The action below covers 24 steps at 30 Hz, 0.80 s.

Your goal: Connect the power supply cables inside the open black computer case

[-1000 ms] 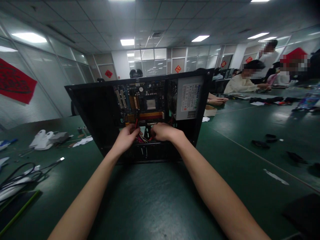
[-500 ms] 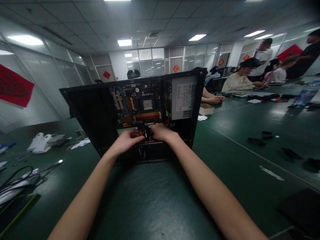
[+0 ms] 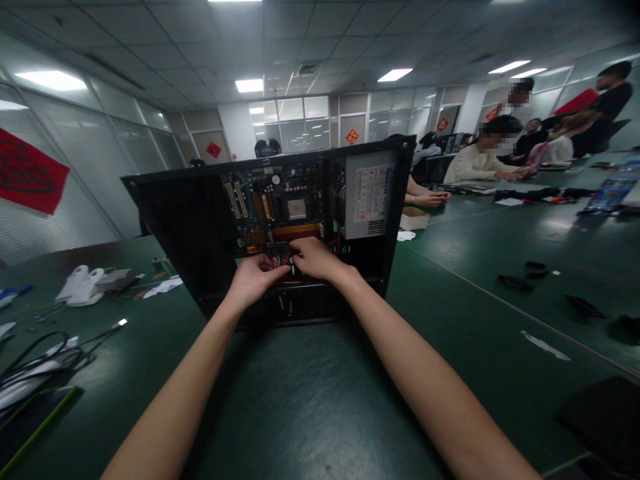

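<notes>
A black computer case [image 3: 180, 220] stands on the green table with its side open towards me. Inside it are a motherboard [image 3: 297, 209] and, at the upper right, a silver power supply [image 3: 369, 200]. Both my hands reach into the lower middle of the case. My left hand [image 3: 255, 277] is closed on a bundle of thin coloured cables [image 3: 277, 262], thumb pointing right. Close beside it, my right hand [image 3: 316, 259] is bent with its fingers curled at the red and black wires; its fingertips are partly hidden.
Left on the table lie black cables [image 3: 55, 353], a white plastic bag [image 3: 80, 285] and a grey box [image 3: 116, 280]. A small open carton [image 3: 414, 219] stands right of the case, near another person's hands [image 3: 431, 199]. Several people sit or stand farther right.
My right hand has shifted slightly left and up, closer to my left hand. More of the coloured wires now shows between the hands.
</notes>
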Tool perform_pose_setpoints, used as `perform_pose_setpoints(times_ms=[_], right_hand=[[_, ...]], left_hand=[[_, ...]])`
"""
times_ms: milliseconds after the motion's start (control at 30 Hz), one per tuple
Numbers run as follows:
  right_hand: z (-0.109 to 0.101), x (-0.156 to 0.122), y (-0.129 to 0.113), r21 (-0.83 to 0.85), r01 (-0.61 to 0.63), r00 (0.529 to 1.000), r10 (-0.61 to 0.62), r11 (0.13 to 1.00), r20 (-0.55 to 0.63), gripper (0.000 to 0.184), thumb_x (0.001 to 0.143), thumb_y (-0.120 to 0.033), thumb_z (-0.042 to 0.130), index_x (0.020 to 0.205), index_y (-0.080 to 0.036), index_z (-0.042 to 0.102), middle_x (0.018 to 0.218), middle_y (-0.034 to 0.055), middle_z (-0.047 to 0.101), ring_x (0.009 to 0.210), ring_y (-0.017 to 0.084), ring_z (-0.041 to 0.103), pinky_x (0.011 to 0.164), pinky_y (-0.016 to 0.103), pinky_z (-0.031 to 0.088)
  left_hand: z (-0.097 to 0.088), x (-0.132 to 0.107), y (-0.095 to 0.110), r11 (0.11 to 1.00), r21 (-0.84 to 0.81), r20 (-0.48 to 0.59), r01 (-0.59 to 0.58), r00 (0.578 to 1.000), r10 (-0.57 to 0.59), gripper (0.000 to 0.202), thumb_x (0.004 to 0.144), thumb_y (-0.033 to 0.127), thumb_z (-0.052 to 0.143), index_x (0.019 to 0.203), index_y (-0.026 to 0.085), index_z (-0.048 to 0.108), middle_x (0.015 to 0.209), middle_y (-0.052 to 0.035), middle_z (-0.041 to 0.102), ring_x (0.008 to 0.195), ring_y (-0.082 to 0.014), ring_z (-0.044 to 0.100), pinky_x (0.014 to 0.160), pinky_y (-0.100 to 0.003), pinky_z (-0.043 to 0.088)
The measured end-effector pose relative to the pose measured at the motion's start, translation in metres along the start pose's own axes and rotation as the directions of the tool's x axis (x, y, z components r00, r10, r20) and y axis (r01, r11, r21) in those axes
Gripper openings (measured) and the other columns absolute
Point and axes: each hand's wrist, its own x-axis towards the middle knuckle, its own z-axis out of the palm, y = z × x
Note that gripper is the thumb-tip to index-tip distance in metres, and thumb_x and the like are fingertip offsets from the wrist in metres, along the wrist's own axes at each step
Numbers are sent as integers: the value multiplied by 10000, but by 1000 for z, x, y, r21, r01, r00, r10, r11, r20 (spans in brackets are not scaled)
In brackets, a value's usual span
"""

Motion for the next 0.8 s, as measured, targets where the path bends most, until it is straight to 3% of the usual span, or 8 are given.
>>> perform_pose_setpoints(times_ms=[133, 233, 333, 500, 800], right_hand=[[2, 1, -1, 272, 71, 988, -29, 960, -153, 366, 829, -53, 445, 1082, -155, 691, 1091, 73, 731, 1041, 179, 653, 936, 292, 453], [1, 0, -5, 404, 107, 986, -45, 908, -159, 388, 824, -73, 496, 1162, -167, 663, 1138, 56, 721, 1057, 164, 654, 955, 293, 461], [0, -3, -9, 370, 118, 989, -74, 922, -129, 313, 826, -147, 604, 1126, -172, 692, 1135, 55, 724, 1071, 178, 653, 970, 307, 458], [-2, -4, -11, 346, 71, 997, -52, 936, -64, 286, 840, -156, 633, 1110, -193, 720, 1155, 54, 724, 1113, 185, 644, 1007, 334, 439], [2, -1, -5, 387, 64, 994, -23, 920, -111, 291, 887, -253, 637, 1162, -181, 696, 1152, 58, 719, 1008, 170, 655, 907, 300, 469]], left_hand=[[0, -1, 2, 998, 56, -30, 16, 999, -14, 444, 658, 575, 764, 734, 156, 637, 693, -44, 684, 615, -186, 597, 558, -271, 374], [1, -3, 3, 994, 110, -52, -26, 998, 32, 428, 684, 577, 741, 759, 166, 649, 728, -49, 694, 640, -196, 606, 583, -278, 380], [2, -5, 4, 975, 210, -48, -75, 995, 86, 398, 729, 578, 702, 767, 186, 647, 760, -46, 702, 687, -215, 626, 615, -289, 387], [3, -6, 4, 943, 321, 28, -91, 996, 87, 378, 769, 573, 661, 820, 198, 666, 832, -49, 722, 769, -246, 652, 676, -315, 419], [-4, -4, 7, 986, 57, 143, -154, 979, 144, 376, 782, 447, 683, 1016, 153, 682, 1050, -98, 730, 994, -275, 665, 899, -377, 468]])
